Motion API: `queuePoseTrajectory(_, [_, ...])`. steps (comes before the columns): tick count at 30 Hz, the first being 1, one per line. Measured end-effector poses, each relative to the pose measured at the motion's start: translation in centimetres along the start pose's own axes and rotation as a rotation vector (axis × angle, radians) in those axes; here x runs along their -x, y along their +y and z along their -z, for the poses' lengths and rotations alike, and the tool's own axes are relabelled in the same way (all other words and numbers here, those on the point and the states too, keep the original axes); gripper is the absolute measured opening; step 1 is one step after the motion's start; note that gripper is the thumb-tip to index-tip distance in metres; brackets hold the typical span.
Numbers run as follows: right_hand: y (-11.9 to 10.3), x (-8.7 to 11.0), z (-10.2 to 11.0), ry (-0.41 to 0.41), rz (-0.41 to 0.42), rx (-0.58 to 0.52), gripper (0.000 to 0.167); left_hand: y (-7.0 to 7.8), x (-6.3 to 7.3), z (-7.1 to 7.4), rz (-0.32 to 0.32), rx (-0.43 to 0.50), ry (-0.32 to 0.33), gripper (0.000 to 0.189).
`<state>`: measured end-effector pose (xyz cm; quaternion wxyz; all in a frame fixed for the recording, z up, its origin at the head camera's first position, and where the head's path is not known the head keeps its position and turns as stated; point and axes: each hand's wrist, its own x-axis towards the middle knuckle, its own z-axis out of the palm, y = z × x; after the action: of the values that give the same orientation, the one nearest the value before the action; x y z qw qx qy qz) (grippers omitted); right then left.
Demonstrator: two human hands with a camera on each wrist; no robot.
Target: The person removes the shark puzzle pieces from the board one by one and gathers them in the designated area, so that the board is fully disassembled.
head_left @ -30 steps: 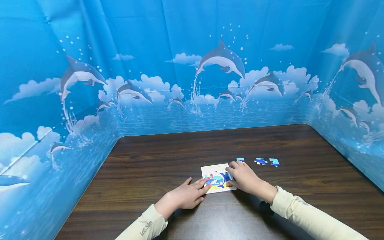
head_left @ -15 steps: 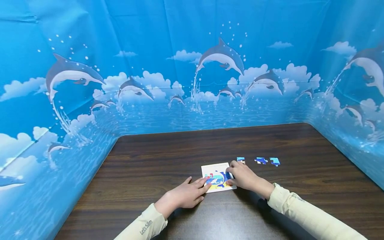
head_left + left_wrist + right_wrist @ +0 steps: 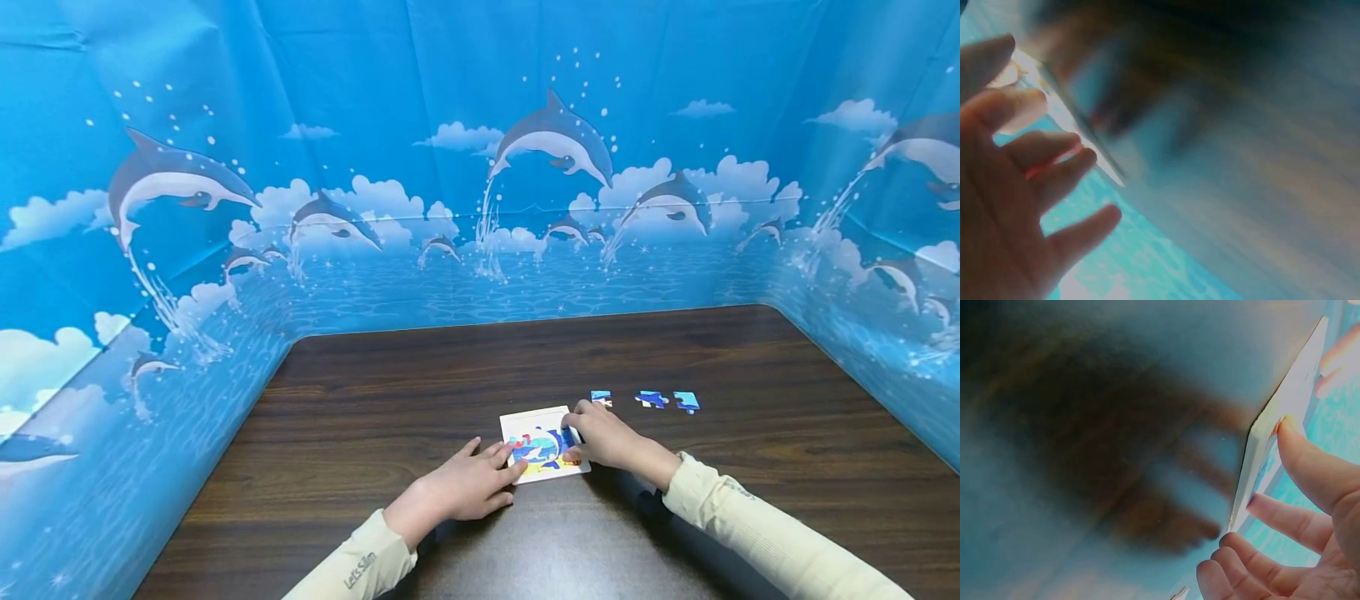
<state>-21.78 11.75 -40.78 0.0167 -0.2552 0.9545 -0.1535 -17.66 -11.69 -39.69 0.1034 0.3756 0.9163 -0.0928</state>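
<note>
A small white-framed jigsaw puzzle (image 3: 536, 417) with a dolphin picture lies flat on the table. My left hand (image 3: 468, 483) rests at its left edge with fingers spread, the fingertips over the frame and picture. From the other side my right hand (image 3: 606, 435) reaches over the right edge, thumb and index finger either side of a dark blue puzzle piece (image 3: 567, 437). In the right wrist view the thumb (image 3: 1310, 459) touches the picture and the index fingertip is right at the frame; the remaining fingers curl beside the board. The right hand partly hides the puzzle's right side.
Behind the right hand lie three loose jigsaw pieces: one close to the fingers (image 3: 601, 397), a blue one (image 3: 652, 400) and a light blue one (image 3: 686, 402). The dark wooden table (image 3: 360, 417) is bounded by a dolphin-printed curtain (image 3: 375, 125) at back and sides.
Both hands stay at the puzzle, almost still. The right wrist and forearm have shifted slightly to the left; the loose pieces lie as before.
</note>
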Motion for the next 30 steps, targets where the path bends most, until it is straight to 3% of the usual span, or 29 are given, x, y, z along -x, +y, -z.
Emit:
queuePoseTrajectory(5, [0.0, -0.4, 0.1, -0.005, -0.029, -0.012, 0.036, 1.3, -0.8, 1.0, 0.001, -0.106, 0.108, 0.049])
queuePoseTrajectory(9, [0.0, -0.6, 0.1, -0.004, -0.042, -0.02, 0.036, 2.2, -1.7, 1.2, 0.014, -0.102, 0.068, 0.055])
queuePoseTrajectory(14, [-0.3, -0.9, 0.0, -0.002, -0.042, -0.031, 0.035, 2.4, -2.5, 0.5, 0.041, -0.068, -0.006, 0.062])
queuePoseTrajectory(22, [-0.4, -0.9, -0.1, 0.008, -0.025, -0.004, 0.033, 2.4, -2.4, -0.4, -0.019, -0.06, 0.038, 0.066])
queuePoseTrajectory(30, [-0.4, -1.2, -0.5, -0.039, -0.053, -0.035, 0.035, 2.3, -2.1, -0.8, -0.071, -0.095, 0.043, 0.064])
